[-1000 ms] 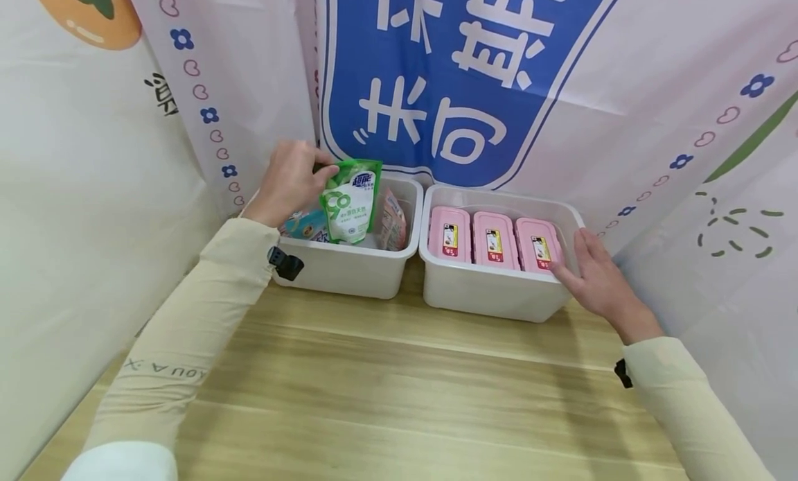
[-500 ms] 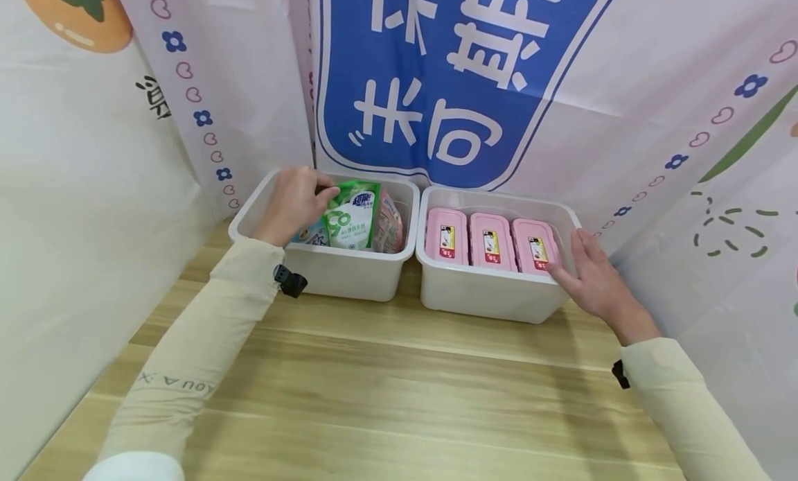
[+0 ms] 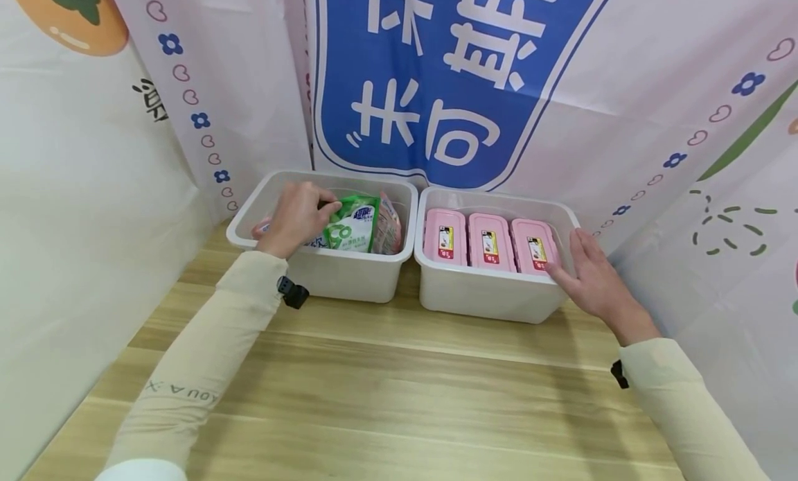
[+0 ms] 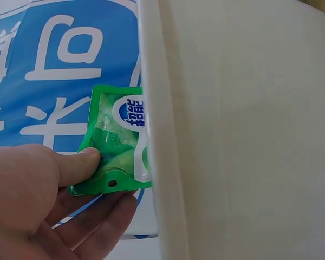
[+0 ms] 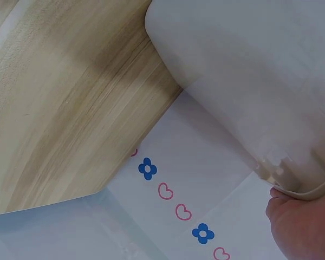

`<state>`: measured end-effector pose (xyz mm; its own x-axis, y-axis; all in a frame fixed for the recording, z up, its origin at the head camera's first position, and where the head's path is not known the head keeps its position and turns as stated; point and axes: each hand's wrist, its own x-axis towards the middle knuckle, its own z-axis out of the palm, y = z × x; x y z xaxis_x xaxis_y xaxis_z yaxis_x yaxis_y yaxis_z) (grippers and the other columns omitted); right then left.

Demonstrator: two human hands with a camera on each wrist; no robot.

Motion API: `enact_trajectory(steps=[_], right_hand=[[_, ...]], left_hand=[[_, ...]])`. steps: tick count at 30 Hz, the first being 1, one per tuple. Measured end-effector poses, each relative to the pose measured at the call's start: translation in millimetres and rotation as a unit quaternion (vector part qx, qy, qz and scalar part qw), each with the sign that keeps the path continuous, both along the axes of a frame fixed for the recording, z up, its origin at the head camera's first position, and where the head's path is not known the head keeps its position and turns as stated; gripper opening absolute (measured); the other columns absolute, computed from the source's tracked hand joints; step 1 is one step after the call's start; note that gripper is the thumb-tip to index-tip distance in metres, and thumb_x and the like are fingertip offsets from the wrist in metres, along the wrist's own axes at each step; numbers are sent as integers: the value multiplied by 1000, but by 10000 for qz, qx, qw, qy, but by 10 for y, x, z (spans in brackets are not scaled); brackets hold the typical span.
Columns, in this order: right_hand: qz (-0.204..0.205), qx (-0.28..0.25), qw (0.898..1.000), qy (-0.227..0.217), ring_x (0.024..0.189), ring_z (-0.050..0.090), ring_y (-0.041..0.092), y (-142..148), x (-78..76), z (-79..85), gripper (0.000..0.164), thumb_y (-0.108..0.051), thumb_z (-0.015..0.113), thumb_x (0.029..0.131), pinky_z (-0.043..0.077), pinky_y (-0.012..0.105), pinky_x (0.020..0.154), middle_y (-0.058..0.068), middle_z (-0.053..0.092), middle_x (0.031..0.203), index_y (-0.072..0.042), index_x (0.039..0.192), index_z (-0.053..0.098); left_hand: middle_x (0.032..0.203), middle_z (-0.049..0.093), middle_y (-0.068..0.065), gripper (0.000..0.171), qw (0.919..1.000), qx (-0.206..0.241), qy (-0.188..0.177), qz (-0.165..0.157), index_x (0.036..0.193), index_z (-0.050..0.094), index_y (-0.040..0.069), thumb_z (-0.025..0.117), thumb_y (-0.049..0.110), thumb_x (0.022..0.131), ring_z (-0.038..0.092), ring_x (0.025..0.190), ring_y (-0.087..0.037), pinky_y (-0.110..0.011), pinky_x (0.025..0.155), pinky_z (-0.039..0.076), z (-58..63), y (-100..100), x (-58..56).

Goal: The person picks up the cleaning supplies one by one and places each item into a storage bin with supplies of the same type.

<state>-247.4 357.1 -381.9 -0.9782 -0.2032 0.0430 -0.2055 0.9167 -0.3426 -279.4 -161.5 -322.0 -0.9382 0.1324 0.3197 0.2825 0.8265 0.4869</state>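
My left hand (image 3: pixel 299 217) pinches the upper left corner of a green and white detergent pouch (image 3: pixel 355 224) inside the left white bin (image 3: pixel 337 276). In the left wrist view the thumb lies on the front of the pouch (image 4: pixel 114 141), the fingers behind it, and the bin wall hides its lower part. A pink packet (image 3: pixel 388 228) stands to its right. Part of another pink item (image 3: pixel 262 226) shows left of the hand. My right hand (image 3: pixel 595 280) rests with straight fingers on the right end of the other white bin (image 3: pixel 483 297).
Three pink lidded boxes (image 3: pixel 489 240) stand side by side in the right bin. Both bins sit close together at the back of the wooden table (image 3: pixel 399 398), against a printed cloth wall (image 3: pixel 580 148). Cloth also hangs at both sides.
The left hand has lowered the green pouch deeper into the left bin, beside the pink packet. The right hand keeps its place on the right bin.
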Motion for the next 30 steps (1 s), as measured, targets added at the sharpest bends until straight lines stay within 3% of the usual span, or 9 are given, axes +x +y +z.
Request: enact_trajectory(steps=[9, 19, 30], right_hand=[[2, -7, 10000, 96, 162, 0, 52, 10, -6, -17, 97, -57, 44, 108, 11, 77, 125, 30, -4, 175, 3, 167, -4], [-28, -19, 10000, 84, 162, 0, 52, 6, -3, -22, 97, -58, 44, 107, 12, 78, 124, 29, -4, 176, 2, 167, -4], [-20, -35, 9999, 99, 163, 1, 51, 8, -8, -24, 97, -57, 44, 108, 12, 76, 125, 30, -4, 175, 3, 167, -4]], left_hand=[[107, 81, -18, 20, 10000, 21, 87, -19, 111, 82, 1, 68, 14, 103, 70, 88, -32, -44, 79, 55, -83, 34, -12], [108, 81, -19, 20, 10000, 8, 46, -15, 110, 82, 1, 67, 13, 103, 73, 106, -37, -52, 94, 56, -168, 49, -34], [107, 81, -20, 20, 9999, 82, -19, -137, 109, 82, -1, 66, 10, 103, 73, 103, -37, -51, 91, 55, -279, 60, -63]])
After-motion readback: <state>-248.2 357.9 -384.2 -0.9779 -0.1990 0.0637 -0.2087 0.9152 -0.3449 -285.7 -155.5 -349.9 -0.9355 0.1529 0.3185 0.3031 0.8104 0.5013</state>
